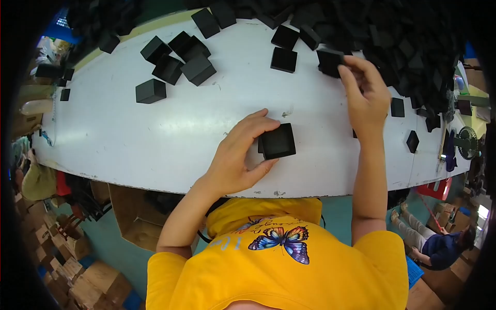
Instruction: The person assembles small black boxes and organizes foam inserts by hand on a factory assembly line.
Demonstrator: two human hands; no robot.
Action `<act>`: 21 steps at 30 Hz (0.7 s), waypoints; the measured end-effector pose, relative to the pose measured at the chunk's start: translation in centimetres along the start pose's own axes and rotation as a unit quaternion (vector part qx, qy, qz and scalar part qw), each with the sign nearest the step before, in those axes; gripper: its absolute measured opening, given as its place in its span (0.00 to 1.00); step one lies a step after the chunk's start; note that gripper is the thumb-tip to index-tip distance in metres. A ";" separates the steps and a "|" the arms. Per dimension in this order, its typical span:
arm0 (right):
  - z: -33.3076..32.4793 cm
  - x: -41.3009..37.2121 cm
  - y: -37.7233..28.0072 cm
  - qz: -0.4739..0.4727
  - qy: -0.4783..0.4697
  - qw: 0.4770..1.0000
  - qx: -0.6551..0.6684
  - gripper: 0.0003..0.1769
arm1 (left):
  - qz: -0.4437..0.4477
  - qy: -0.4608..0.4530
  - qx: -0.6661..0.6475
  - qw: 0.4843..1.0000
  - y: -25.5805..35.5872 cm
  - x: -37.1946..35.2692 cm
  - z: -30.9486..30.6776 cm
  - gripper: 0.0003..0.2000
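At the far left of the white table [103, 119], a small black piece [65, 94] is seen near the edge. Further in, a loose cluster of black boxes [198, 69] is spread at mixed angles, some touching, with one box [151, 91] set just apart on the near side; whether these are finished or merely set aside cannot be told. Near the middle, a hollow black box [279, 140] is held by the left hand [243, 155], which is partly closed, its fingers on the far side and its thumb on the near side; the dark opening is turned up towards the view. A dark edge is visible at its left, but whether a second part is joined there is unclear. Beyond it, two black pieces [283, 60] are left standing close together. To the right, a black piece [330, 62] at the heap's edge is gripped between thumb and fingers of the right hand [368, 98], which is mostly closed. Behind and beyond, a large heap of black pieces [413, 51] is piled, far outnumbering the cluster, so much appears to be unsorted.
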State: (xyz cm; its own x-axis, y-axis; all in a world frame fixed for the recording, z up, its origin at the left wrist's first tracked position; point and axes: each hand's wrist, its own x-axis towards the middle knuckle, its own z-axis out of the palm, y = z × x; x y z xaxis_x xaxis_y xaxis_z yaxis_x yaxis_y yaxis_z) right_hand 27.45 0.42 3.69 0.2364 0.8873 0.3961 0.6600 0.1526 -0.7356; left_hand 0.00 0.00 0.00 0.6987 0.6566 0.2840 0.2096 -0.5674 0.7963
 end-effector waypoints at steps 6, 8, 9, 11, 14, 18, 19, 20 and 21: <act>-1.2 -3.0 -3.5 0.122 -0.241 0.918 0.292 0.09 | -0.045 0.019 -0.120 0.992 -1.0 -0.6 0.9 0.50; -0.3 -2.7 -3.8 0.087 -0.294 0.922 0.235 0.08 | -0.052 0.040 -0.127 0.990 -0.8 -0.7 1.1 0.47; 0.2 -2.3 -3.9 0.066 -0.320 0.923 0.205 0.07 | -0.052 0.052 -0.129 0.989 -0.9 -0.7 1.2 0.46; 0.8 -1.3 -4.3 0.023 -0.350 0.918 0.186 0.08 | -0.044 0.040 -0.077 0.995 -0.8 -0.8 1.0 0.49; 1.4 -0.8 -4.6 -0.072 -0.368 0.918 0.133 0.09 | -0.030 0.041 -0.046 0.998 -0.9 -1.1 1.2 0.47; 2.5 -2.2 -5.4 -0.080 -0.308 0.945 0.072 0.09 | -0.012 0.063 -0.049 0.997 -0.9 -0.7 1.2 0.34; 2.6 -2.5 -5.4 -0.066 -0.290 0.954 0.044 0.09 | -0.008 0.061 -0.040 0.997 -0.8 -0.5 1.3 0.31; 3.0 -2.9 -5.2 -0.064 -0.276 0.957 0.057 0.10 | -0.003 0.060 -0.035 0.998 -0.9 -0.6 1.2 0.29; 3.4 -3.3 -5.1 -0.060 -0.270 0.959 0.055 0.09 | 0.002 0.058 -0.027 0.998 -0.9 -0.6 1.2 0.26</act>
State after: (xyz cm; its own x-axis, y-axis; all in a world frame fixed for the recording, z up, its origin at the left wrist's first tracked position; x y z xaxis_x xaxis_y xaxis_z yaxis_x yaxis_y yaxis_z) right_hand 20.88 -1.79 4.33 -0.2597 0.9522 0.1610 0.5728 0.2861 -0.7681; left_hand 0.18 -0.48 -1.49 0.6151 0.7096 0.3438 0.1681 -0.5440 0.8221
